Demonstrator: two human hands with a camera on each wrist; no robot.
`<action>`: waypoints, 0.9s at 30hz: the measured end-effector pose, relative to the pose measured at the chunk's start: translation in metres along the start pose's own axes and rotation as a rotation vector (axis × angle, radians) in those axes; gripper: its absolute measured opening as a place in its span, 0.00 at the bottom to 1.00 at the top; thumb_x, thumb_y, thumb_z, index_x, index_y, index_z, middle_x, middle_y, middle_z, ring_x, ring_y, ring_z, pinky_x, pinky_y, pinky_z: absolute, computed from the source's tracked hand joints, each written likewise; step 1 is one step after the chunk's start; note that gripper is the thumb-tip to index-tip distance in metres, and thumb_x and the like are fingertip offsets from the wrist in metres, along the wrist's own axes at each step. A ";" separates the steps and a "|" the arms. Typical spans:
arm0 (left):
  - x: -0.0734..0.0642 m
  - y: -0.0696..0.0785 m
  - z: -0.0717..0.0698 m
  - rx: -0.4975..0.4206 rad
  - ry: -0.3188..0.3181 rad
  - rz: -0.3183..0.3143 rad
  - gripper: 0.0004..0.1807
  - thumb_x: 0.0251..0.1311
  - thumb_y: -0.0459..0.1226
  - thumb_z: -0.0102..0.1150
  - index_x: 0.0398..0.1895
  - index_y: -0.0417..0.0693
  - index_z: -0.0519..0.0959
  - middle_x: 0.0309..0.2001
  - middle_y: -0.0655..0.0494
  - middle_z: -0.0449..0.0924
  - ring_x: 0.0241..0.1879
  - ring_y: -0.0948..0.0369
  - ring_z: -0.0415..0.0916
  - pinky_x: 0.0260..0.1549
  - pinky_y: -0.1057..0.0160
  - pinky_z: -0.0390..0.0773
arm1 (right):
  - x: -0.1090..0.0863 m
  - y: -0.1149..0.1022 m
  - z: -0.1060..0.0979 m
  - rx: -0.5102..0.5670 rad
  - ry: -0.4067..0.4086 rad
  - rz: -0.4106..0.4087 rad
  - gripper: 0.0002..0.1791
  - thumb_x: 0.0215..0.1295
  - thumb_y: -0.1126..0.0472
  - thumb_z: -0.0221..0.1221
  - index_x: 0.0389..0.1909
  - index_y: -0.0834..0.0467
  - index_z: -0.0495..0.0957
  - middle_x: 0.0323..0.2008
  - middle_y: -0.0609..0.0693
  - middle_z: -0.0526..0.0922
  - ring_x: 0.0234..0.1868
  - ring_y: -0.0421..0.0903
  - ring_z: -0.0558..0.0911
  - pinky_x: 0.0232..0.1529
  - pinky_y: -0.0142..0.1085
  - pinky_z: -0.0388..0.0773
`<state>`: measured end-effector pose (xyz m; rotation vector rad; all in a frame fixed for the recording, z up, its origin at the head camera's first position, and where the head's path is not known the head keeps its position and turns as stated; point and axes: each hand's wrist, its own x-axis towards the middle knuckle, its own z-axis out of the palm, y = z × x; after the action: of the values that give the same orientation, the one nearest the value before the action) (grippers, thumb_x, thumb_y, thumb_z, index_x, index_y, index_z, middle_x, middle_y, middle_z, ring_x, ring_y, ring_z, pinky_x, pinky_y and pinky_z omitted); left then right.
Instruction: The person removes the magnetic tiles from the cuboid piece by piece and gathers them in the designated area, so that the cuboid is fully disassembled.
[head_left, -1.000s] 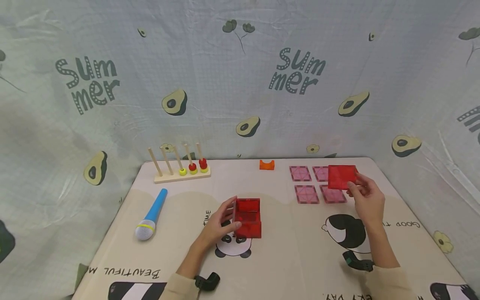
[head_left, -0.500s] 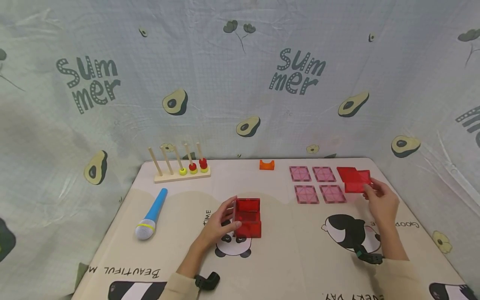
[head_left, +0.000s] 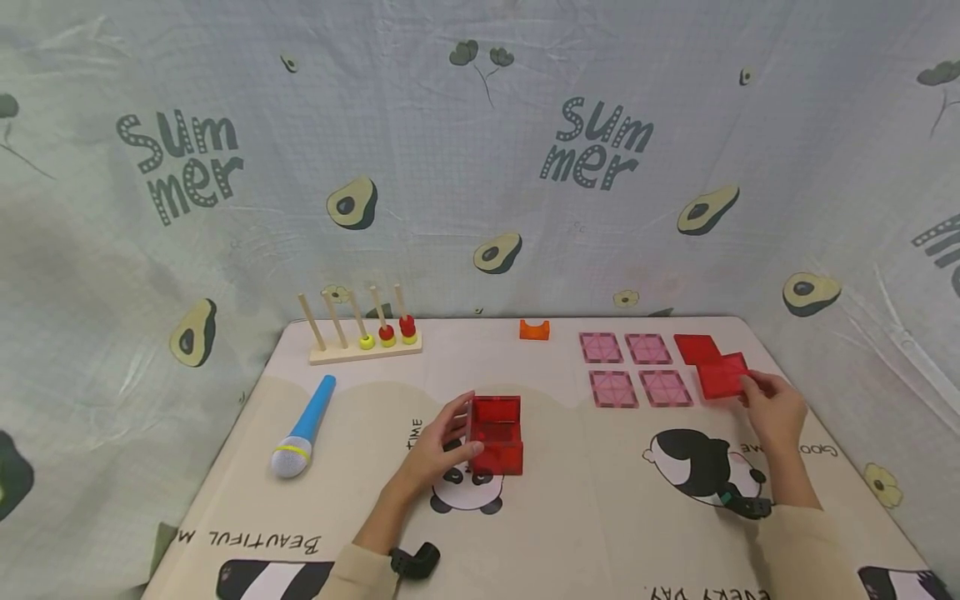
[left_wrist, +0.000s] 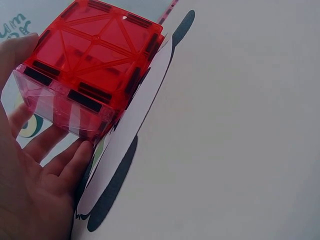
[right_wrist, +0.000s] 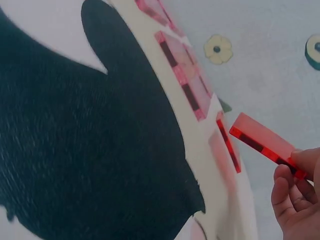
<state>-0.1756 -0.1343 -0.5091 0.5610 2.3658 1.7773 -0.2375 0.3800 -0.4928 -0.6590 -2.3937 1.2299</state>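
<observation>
In the head view, my left hand [head_left: 437, 450] holds the left side of an open-topped red box [head_left: 500, 459] built from translucent magnetic tiles, standing mid-table. The left wrist view shows my thumb and fingers around the box [left_wrist: 95, 40], which has one pink side. On the right, my right hand [head_left: 777, 414] pinches the edge of a red magnetic tile [head_left: 720, 379]. The right wrist view has this tile [right_wrist: 262, 137] raised off the table and tilted, close to another red tile [right_wrist: 229, 142] lying flat. Several pink magnetic tiles [head_left: 614, 389] lie in two rows left of it.
An orange piece with a curved notch [head_left: 534, 331] sits at the back edge. Back left stands a wooden peg stacker [head_left: 365, 355] with red and yellow beads. A blue toy microphone [head_left: 303, 433] lies at the left. A printed cloth wall [head_left: 420, 167] rises behind the table.
My right hand has moved right and toward me with the red tile, lowering it and uncovering the pink tiles and the flat red tile. The left hand and box stay put.
</observation>
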 end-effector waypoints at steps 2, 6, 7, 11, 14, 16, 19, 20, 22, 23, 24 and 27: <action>-0.002 0.008 -0.001 0.005 -0.004 0.000 0.41 0.63 0.39 0.59 0.79 0.47 0.55 0.74 0.38 0.63 0.70 0.39 0.67 0.66 0.40 0.72 | 0.002 0.003 0.001 -0.014 -0.008 0.016 0.25 0.76 0.53 0.50 0.66 0.65 0.73 0.57 0.65 0.79 0.26 0.23 0.71 0.26 0.10 0.70; -0.004 0.012 -0.002 0.007 -0.001 0.001 0.41 0.63 0.40 0.60 0.78 0.51 0.56 0.74 0.39 0.63 0.70 0.40 0.67 0.66 0.41 0.72 | 0.005 0.009 0.001 -0.075 -0.031 0.037 0.26 0.77 0.53 0.48 0.66 0.67 0.72 0.59 0.68 0.77 0.37 0.39 0.77 0.24 0.11 0.68; -0.004 0.012 -0.002 0.005 0.000 0.003 0.41 0.63 0.40 0.60 0.78 0.51 0.56 0.74 0.39 0.63 0.70 0.40 0.67 0.66 0.41 0.72 | 0.005 0.011 0.000 -0.087 -0.040 0.041 0.27 0.77 0.53 0.48 0.66 0.67 0.71 0.60 0.68 0.77 0.40 0.44 0.77 0.24 0.12 0.67; -0.003 0.011 -0.002 0.001 0.002 0.009 0.41 0.63 0.40 0.60 0.78 0.49 0.56 0.74 0.38 0.64 0.70 0.40 0.68 0.66 0.41 0.72 | 0.007 0.017 0.001 -0.104 -0.073 0.060 0.27 0.78 0.53 0.47 0.67 0.69 0.69 0.61 0.70 0.75 0.49 0.58 0.76 0.22 0.13 0.66; -0.003 0.011 -0.002 0.003 0.002 0.013 0.41 0.63 0.40 0.60 0.78 0.46 0.55 0.73 0.38 0.64 0.69 0.39 0.68 0.66 0.40 0.72 | 0.009 0.018 0.002 -0.109 -0.092 0.083 0.29 0.78 0.51 0.47 0.68 0.69 0.68 0.62 0.71 0.74 0.52 0.60 0.76 0.23 0.15 0.69; -0.003 0.010 -0.001 0.005 0.005 0.010 0.41 0.63 0.40 0.60 0.78 0.46 0.55 0.73 0.37 0.64 0.69 0.39 0.68 0.65 0.40 0.72 | 0.009 0.018 0.003 -0.135 -0.109 0.098 0.32 0.77 0.49 0.49 0.70 0.69 0.66 0.63 0.71 0.73 0.56 0.62 0.75 0.33 0.23 0.79; -0.001 0.003 0.000 0.004 0.015 0.003 0.41 0.62 0.40 0.60 0.78 0.47 0.56 0.73 0.38 0.64 0.69 0.39 0.68 0.66 0.40 0.72 | 0.011 0.017 0.005 -0.182 -0.152 0.119 0.39 0.74 0.45 0.52 0.72 0.71 0.60 0.67 0.73 0.67 0.65 0.68 0.69 0.56 0.47 0.83; 0.000 -0.002 0.001 0.003 0.020 0.002 0.41 0.62 0.40 0.60 0.78 0.49 0.56 0.73 0.39 0.64 0.69 0.40 0.68 0.66 0.40 0.72 | 0.011 0.017 0.006 -0.199 -0.168 0.123 0.41 0.73 0.44 0.53 0.73 0.71 0.58 0.68 0.74 0.65 0.67 0.69 0.66 0.62 0.55 0.78; 0.003 -0.013 0.002 0.007 0.030 0.008 0.41 0.62 0.41 0.60 0.78 0.53 0.56 0.73 0.43 0.65 0.69 0.41 0.69 0.66 0.41 0.72 | 0.011 0.016 0.008 -0.230 -0.197 0.124 0.46 0.70 0.42 0.56 0.74 0.72 0.54 0.70 0.75 0.61 0.69 0.72 0.62 0.67 0.62 0.70; 0.004 -0.019 0.002 0.006 0.033 0.013 0.41 0.62 0.42 0.61 0.78 0.54 0.56 0.74 0.44 0.65 0.69 0.42 0.69 0.66 0.42 0.73 | 0.011 0.015 0.009 -0.246 -0.209 0.120 0.48 0.69 0.42 0.57 0.74 0.73 0.52 0.70 0.76 0.60 0.68 0.73 0.61 0.66 0.64 0.69; 0.005 -0.023 0.002 0.006 0.033 0.014 0.41 0.62 0.43 0.61 0.78 0.55 0.56 0.74 0.46 0.65 0.70 0.43 0.68 0.66 0.43 0.73 | 0.010 0.015 0.010 -0.261 -0.221 0.113 0.50 0.68 0.41 0.59 0.74 0.74 0.51 0.69 0.77 0.59 0.68 0.73 0.61 0.66 0.64 0.70; 0.006 -0.029 0.001 0.012 0.031 0.031 0.41 0.62 0.45 0.61 0.78 0.56 0.57 0.73 0.49 0.66 0.70 0.45 0.69 0.66 0.45 0.74 | 0.009 0.014 0.014 -0.298 -0.238 0.095 0.54 0.65 0.41 0.62 0.73 0.76 0.50 0.68 0.78 0.58 0.67 0.74 0.61 0.63 0.65 0.72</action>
<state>-0.1868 -0.1380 -0.5363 0.5797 2.4028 1.7985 -0.2487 0.3834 -0.5111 -0.7568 -2.8084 1.0468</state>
